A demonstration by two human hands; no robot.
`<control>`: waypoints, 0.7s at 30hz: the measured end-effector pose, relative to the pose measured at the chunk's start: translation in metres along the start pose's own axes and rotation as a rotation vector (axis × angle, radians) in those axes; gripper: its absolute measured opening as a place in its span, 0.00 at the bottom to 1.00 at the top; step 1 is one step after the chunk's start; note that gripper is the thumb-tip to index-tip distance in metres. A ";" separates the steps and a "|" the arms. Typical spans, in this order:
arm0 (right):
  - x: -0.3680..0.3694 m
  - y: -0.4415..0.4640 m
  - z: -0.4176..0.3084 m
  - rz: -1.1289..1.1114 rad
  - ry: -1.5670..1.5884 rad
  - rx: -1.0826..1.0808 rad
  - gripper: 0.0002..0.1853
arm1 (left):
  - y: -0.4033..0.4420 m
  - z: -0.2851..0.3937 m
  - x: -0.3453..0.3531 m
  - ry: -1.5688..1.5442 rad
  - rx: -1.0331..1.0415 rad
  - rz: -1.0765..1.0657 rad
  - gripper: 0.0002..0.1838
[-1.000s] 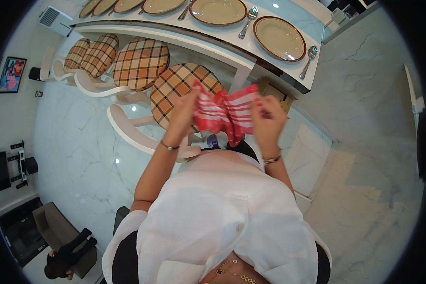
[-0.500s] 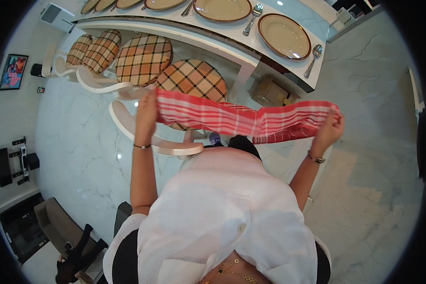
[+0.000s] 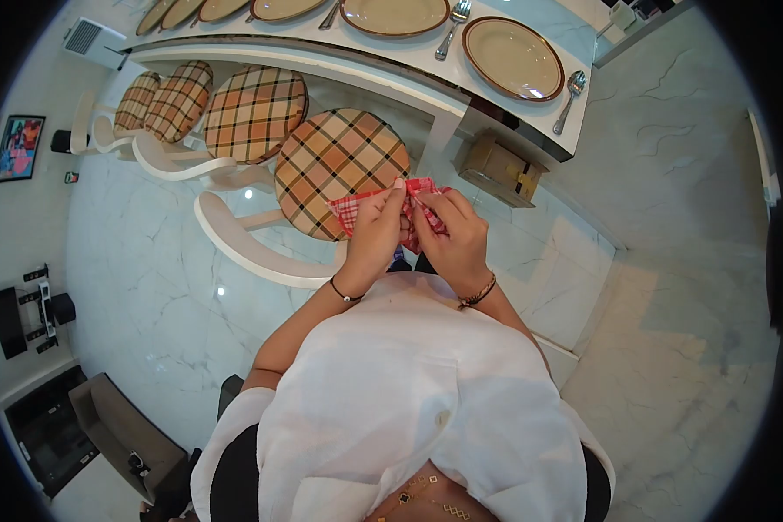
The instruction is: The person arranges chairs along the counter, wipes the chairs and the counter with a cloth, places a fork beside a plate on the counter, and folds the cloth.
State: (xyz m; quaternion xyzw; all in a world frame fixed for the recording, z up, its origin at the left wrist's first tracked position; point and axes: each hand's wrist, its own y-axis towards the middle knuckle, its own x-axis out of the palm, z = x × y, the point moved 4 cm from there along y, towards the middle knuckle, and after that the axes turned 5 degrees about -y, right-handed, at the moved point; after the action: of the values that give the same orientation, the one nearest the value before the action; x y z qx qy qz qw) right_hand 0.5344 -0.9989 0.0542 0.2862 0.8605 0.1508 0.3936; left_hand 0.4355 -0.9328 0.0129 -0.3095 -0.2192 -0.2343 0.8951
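A red and white checked cloth napkin [image 3: 346,211] is bunched between my two hands, in front of my body. My left hand [image 3: 377,230] grips its left part, thumb pointing up. Close beside it, my right hand [image 3: 454,233] pinches the top of the cloth with bent fingers. Much of the napkin is hidden behind the fingers and hangs below them. Behind the hands is the plaid round seat [image 3: 339,165] of the nearest chair.
A white counter [image 3: 531,117] runs across the top, with several brown-rimmed plates [image 3: 513,59], a fork [image 3: 452,30] and a spoon [image 3: 570,103]. Several plaid-seated chairs [image 3: 254,113] line its front. A cardboard box [image 3: 498,170] sits beneath. A grey armchair [image 3: 126,431] stands at lower left.
The napkin was stretched wide between my hands. Both hands have come together at the middle, and the cloth is now gathered small between them.
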 end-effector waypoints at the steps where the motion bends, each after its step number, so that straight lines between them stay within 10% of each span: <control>1: -0.001 0.000 0.002 0.000 -0.004 0.005 0.09 | 0.003 -0.002 -0.002 0.000 -0.006 -0.002 0.21; 14: -0.016 0.032 0.078 -0.305 0.596 0.480 0.13 | 0.066 0.008 0.032 0.325 0.048 -0.223 0.20; 21: -0.052 0.094 0.128 -0.331 0.315 0.039 0.13 | 0.079 0.049 0.105 0.973 0.461 -0.261 0.13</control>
State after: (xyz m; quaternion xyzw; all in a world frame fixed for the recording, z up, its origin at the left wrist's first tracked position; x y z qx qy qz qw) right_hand 0.6947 -0.9518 0.0485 0.1216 0.9493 0.1101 0.2683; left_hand 0.5507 -0.8750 0.0687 0.0680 0.1376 -0.4054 0.9012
